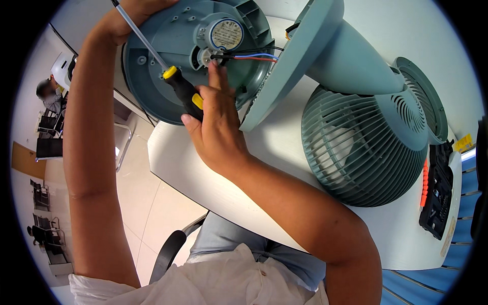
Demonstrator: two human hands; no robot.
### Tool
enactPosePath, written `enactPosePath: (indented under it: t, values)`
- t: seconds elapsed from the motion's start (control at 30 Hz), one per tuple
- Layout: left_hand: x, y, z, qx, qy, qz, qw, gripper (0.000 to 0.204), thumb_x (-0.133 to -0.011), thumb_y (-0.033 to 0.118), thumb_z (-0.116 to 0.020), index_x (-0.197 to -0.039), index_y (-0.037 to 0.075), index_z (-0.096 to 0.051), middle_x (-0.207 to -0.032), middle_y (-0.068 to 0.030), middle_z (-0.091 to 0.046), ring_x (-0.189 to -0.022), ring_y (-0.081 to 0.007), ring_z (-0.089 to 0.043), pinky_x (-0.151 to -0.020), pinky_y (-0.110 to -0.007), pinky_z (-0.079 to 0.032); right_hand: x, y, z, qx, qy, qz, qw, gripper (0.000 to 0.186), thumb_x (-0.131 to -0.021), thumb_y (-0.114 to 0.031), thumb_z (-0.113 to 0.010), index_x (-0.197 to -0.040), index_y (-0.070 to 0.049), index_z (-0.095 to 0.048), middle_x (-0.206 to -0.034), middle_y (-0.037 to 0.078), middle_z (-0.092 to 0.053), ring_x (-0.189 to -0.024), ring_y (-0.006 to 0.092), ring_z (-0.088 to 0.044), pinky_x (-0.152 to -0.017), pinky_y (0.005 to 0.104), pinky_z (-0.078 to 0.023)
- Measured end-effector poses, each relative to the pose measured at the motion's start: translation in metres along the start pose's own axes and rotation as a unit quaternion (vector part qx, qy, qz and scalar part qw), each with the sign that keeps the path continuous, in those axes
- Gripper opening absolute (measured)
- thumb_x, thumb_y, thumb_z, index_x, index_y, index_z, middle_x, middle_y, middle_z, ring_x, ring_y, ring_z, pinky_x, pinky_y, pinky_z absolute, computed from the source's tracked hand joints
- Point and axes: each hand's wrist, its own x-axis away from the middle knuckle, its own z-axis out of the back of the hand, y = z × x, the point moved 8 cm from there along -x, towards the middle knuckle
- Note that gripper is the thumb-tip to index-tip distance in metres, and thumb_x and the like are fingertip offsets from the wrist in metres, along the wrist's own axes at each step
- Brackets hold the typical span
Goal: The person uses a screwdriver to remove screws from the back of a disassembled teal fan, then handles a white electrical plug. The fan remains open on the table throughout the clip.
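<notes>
At the upper-left rim of the round base [152, 91], left hand [134, 18]: fingers run out of view, can't tell how far that grip is closed. Over base's lower middle, right hand [218, 114]: grip loosely closed round black-and-yellow screwdriver [179, 87], shaft toward base's upper left; index finger at white fitting [204, 56], by the wires [254, 55]. Right of base, on white surface [203, 162]: fan cage [356, 147], then black tool case [437, 188].

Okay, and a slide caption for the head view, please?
Right hand holds a screwdriver, one finger by the wires; left hand at the round green base.
</notes>
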Motion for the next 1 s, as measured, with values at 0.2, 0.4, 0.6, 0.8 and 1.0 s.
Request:
enactPosePath:
  t: [0.2,0.4,0.6,0.8,1.0]
  values:
    - [0.001,0.006,-0.001,-0.054,0.009,-0.025,0.998,0.036,-0.094,0.018,-0.053,-0.123,-0.003,-0.050,-0.105,-0.0086,-0.062,-0.092,-0.0154,-0.060,-0.083,-0.028,-0.051,-0.002,-0.002,-0.001,0.038,-0.010,0.004,0.999,0.053,-0.076,-0.004,-0.069,-0.116,0.004,-0.035,-0.144,0.033,-0.018,-0.134,0.0506,-0.019,-0.108,0.0547,-0.020]
    - [0.010,0.030,-0.009,-0.271,0.107,-0.026,0.956,0.032,-0.090,0.010,-0.054,-0.120,0.000,-0.055,-0.100,-0.0114,-0.065,-0.091,-0.0189,-0.061,-0.082,-0.030,-0.050,-0.001,0.000,-0.002,0.024,-0.025,0.001,0.999,0.054,-0.078,-0.005,-0.066,-0.120,0.001,-0.032,-0.146,0.031,-0.015,-0.135,0.0503,-0.016,-0.107,0.0590,-0.017]
    - [0.025,0.052,-0.025,-0.494,0.247,-0.090,0.829,0.032,-0.085,0.008,-0.055,-0.117,0.004,-0.058,-0.102,-0.0183,-0.064,-0.094,-0.0348,-0.061,-0.084,-0.039,-0.048,0.000,0.004,-0.003,-0.015,-0.013,0.002,1.000,0.048,-0.086,-0.010,-0.057,-0.125,0.000,-0.031,-0.148,0.028,-0.013,-0.136,0.0483,-0.015,-0.104,0.0655,-0.013]
    - [0.045,0.044,-0.036,-0.552,0.296,-0.107,0.772,0.041,-0.086,0.011,-0.055,-0.126,0.006,-0.049,-0.115,-0.0194,-0.057,-0.103,-0.0385,-0.055,-0.087,-0.043,-0.045,-0.003,0.002,0.004,-0.029,0.000,-0.007,1.000,0.056,-0.080,-0.003,-0.064,-0.123,0.006,-0.030,-0.144,0.032,-0.018,-0.135,0.0469,-0.019,-0.109,0.0505,-0.021]
    - [0.048,0.035,-0.034,-0.579,0.218,-0.166,0.768,0.069,-0.074,0.026,-0.072,-0.135,0.012,-0.042,-0.126,-0.0127,-0.053,-0.116,-0.0315,-0.049,-0.101,-0.041,-0.038,-0.006,0.002,0.006,-0.072,0.003,-0.042,0.997,0.055,-0.083,-0.004,-0.061,-0.126,0.009,-0.030,-0.144,0.032,-0.018,-0.134,0.0455,-0.021,-0.108,0.0465,-0.026]
